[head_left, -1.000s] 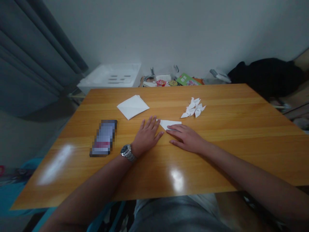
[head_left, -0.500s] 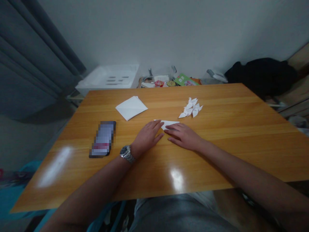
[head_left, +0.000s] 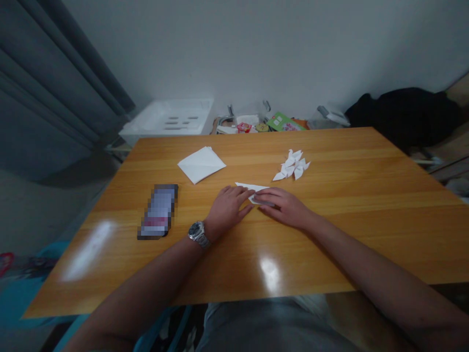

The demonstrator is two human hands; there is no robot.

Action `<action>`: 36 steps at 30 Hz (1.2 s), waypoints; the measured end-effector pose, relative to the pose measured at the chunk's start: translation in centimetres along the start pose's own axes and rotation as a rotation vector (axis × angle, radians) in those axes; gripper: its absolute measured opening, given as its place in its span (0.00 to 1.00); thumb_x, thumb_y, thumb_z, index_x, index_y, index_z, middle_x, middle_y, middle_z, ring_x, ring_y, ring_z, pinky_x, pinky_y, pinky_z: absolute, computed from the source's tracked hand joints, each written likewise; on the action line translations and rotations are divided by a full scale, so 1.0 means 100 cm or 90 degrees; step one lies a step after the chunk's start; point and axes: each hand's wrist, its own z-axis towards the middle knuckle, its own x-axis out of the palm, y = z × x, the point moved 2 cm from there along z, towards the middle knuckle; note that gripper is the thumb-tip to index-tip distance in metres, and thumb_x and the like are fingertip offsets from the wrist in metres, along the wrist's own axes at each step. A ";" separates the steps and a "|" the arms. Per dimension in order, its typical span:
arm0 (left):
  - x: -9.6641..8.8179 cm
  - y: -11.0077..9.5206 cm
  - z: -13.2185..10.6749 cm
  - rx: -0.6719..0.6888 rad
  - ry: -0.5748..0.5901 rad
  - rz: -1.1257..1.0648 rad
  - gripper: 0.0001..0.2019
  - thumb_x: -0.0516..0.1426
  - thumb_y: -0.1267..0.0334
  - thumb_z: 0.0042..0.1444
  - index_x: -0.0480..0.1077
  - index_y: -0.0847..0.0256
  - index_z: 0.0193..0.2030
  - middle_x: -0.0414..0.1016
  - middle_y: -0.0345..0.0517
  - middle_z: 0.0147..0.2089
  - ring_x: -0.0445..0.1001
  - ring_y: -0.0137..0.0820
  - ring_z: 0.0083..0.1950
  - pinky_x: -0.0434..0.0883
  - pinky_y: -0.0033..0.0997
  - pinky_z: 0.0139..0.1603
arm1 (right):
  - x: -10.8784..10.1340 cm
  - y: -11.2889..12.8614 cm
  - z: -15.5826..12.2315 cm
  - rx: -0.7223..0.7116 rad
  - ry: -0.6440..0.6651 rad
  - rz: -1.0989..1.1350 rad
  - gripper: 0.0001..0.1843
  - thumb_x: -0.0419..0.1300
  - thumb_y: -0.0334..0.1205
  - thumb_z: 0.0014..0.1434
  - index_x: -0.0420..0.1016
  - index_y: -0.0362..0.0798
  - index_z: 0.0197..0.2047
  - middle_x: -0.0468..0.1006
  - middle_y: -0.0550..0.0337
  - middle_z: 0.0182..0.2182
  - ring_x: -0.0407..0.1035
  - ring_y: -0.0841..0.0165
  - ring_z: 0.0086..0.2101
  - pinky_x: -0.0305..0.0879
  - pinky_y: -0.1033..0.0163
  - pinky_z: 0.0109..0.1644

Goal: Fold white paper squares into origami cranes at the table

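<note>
A small piece of folded white paper (head_left: 250,186) lies on the table in front of me, partly covered by my fingers. My left hand (head_left: 227,208), with a metal watch (head_left: 199,233) on the wrist, presses its fingertips on the left part of the paper. From the other side, my right hand (head_left: 286,207) grips the paper's right part, fingers over it and thumb at the near edge. Beyond the right hand sits a cluster of small folded paper birds (head_left: 293,165). White paper sheets (head_left: 202,165) lie stacked at the back left.
A phone (head_left: 158,212) with a blurred screen rests left of my left hand on the wooden table (head_left: 330,254). Past the far edge are a white plastic tray (head_left: 172,117), a green packet (head_left: 284,122) and a dark cloth heap (head_left: 403,117). A curtain hangs at left.
Both hands have shifted slightly toward me. The paper between them now shows as a narrow strip along the back, with a lower part visible between the fingers. The view has moved slightly.
</note>
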 end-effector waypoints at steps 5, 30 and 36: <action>0.006 0.003 0.001 -0.009 -0.002 0.012 0.17 0.54 0.54 0.69 0.74 0.55 0.60 0.74 0.51 0.60 0.72 0.42 0.60 0.66 0.47 0.64 | -0.012 -0.007 -0.005 0.016 0.017 -0.009 0.17 0.61 0.43 0.67 0.78 0.54 0.58 0.79 0.49 0.55 0.74 0.57 0.54 0.72 0.47 0.60; 0.011 0.002 0.004 -0.019 0.000 -0.037 0.17 0.51 0.55 0.72 0.77 0.58 0.56 0.76 0.48 0.60 0.74 0.38 0.59 0.74 0.40 0.62 | -0.019 -0.021 -0.010 0.053 0.082 0.031 0.13 0.62 0.40 0.66 0.81 0.52 0.53 0.77 0.49 0.58 0.73 0.58 0.56 0.71 0.47 0.61; 0.012 0.001 0.004 -0.024 -0.004 -0.033 0.17 0.54 0.54 0.70 0.76 0.58 0.57 0.76 0.49 0.61 0.75 0.40 0.60 0.75 0.41 0.61 | -0.021 -0.018 -0.007 0.057 0.065 0.020 0.09 0.60 0.39 0.68 0.83 0.50 0.45 0.80 0.49 0.54 0.76 0.59 0.52 0.74 0.50 0.56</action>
